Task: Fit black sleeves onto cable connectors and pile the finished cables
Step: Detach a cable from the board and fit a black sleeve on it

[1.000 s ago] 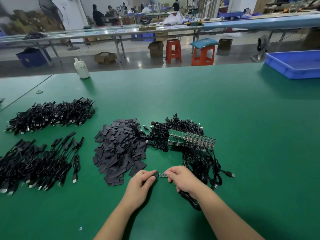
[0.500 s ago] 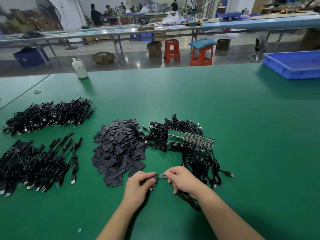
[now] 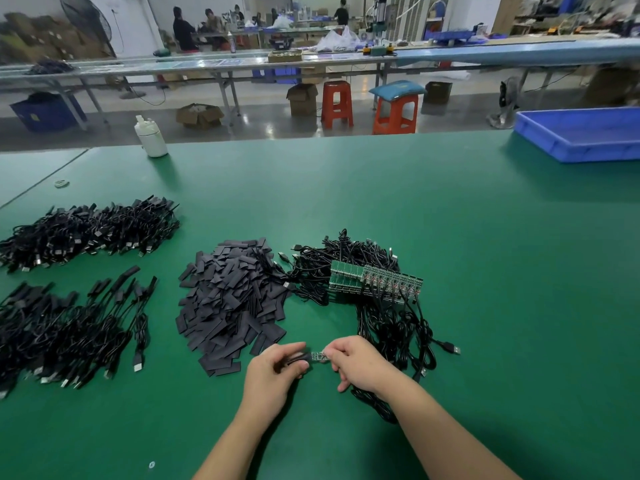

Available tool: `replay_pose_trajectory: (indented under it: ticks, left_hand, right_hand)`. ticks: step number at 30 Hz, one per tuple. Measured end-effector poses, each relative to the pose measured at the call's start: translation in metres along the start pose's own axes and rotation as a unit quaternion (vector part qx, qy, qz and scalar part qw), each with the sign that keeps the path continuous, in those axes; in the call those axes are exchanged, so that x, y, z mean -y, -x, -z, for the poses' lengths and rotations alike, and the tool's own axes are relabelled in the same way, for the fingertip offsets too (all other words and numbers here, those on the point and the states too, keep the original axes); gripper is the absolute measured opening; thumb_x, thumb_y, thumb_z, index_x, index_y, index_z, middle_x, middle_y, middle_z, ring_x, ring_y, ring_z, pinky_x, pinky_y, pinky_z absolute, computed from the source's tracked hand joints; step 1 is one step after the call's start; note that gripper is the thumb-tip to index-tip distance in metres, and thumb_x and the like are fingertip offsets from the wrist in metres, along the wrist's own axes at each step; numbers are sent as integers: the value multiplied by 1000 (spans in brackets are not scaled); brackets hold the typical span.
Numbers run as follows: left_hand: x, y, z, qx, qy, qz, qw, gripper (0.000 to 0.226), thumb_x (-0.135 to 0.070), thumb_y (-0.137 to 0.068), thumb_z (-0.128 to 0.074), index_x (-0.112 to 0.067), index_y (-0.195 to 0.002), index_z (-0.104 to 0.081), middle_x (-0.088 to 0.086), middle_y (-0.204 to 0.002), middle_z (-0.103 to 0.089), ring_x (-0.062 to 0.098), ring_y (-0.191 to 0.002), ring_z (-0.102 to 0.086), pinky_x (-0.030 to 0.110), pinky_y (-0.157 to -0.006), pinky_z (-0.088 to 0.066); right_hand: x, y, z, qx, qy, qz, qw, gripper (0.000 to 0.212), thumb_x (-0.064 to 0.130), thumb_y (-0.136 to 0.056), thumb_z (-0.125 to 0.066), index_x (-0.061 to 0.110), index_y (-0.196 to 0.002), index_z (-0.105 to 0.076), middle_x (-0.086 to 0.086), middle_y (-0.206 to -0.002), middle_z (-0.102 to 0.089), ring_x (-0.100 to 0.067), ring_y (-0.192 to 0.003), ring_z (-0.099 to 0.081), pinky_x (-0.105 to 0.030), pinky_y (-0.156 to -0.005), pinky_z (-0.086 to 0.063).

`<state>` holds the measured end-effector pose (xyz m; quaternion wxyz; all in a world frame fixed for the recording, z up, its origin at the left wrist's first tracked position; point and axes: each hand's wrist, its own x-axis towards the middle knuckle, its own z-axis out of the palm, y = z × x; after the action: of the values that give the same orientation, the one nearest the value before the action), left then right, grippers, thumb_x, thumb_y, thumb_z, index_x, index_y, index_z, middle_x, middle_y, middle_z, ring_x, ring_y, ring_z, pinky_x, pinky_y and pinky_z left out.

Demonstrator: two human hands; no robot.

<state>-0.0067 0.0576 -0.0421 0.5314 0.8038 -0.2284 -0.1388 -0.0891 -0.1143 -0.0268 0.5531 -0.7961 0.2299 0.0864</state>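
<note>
The left hand [image 3: 273, 370] pinches a sleeve [image 3: 298, 357] (partly hidden). The right hand [image 3: 360, 363] pinches the connector [image 3: 319, 356], its end inside the sleeve.

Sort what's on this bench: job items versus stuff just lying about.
Job:
left hand pinching a black sleeve
right hand holding the connector board
sleeve pile
unsleeved cables
finished cable piles

Lying about:
white bottle
blue tray
</note>
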Motion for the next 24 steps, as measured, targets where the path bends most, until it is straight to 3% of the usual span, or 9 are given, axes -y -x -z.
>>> replay_pose_trajectory:
  ticks: [4, 7, 11, 15, 20, 24]
  left_hand:
    - [-3, 4, 0, 17, -19, -25, 999, 37, 0, -75, -81, -31, -95, -75, -8, -91, -73, -1, -86, -67, 17, -84, -51]
    - [-6, 4, 3, 31, -106, -91, 990, 30, -6, -76, -81, -24, -100, -78, -18, -85, -67, -3, -86, -62, 10, -79, -45]
    - [-7, 1, 14, 57, -204, -163, 964, 32, -15, -80, -79, -26, -110, -75, -19, -86, -62, -3, -80, -59, 14, -78, -46]
    - [-5, -1, 21, 47, -213, -173, 961, 37, -17, -79, -81, -27, -113, -73, -25, -85, -60, -7, -83, -56, 5, -75, -41]
    - [-4, -3, 22, 37, -271, -145, 951, 34, -26, -81, -79, -31, -114, -73, -17, -90, -66, 7, -90, -61, 26, -78, -50]
    - [-6, -3, 22, 34, -322, -139, 936, 26, -34, -83, -75, -35, -110, -73, -16, -91, -67, 10, -93, -58, 28, -73, -47]
  right_hand:
    - [3, 3, 2, 7, 5, 2, 1000, 20, 21, -105, -48, 13, -103, -66, -1, -77, -53, -8, -55, -55, -36, -69, -63]
    - [9, 5, 4, 12, 11, -8, 1000, 21, 19, -105, -46, 8, -108, -64, -2, -78, -57, -11, -56, -58, -26, -60, -59]
    - [13, 6, -1, 58, -47, -16, 997, 23, 15, -106, -43, 8, -92, -60, -6, -76, -60, -14, -56, -62, -29, -60, -60]
    - [15, 6, -8, 58, -114, -18, 992, 22, 14, -106, -43, 6, -92, -59, -7, -74, -60, -15, -56, -64, -31, -58, -59]
    - [20, 5, -20, 40, -132, -30, 990, 20, 13, -106, -41, 6, -96, -57, -8, -74, -58, -14, -53, -63, -30, -54, -59]
    - [19, 4, -33, 27, -148, -41, 988, 21, 14, -106, -40, 5, -98, -57, -8, -73, -56, -14, -50, -60, -32, -52, -59]
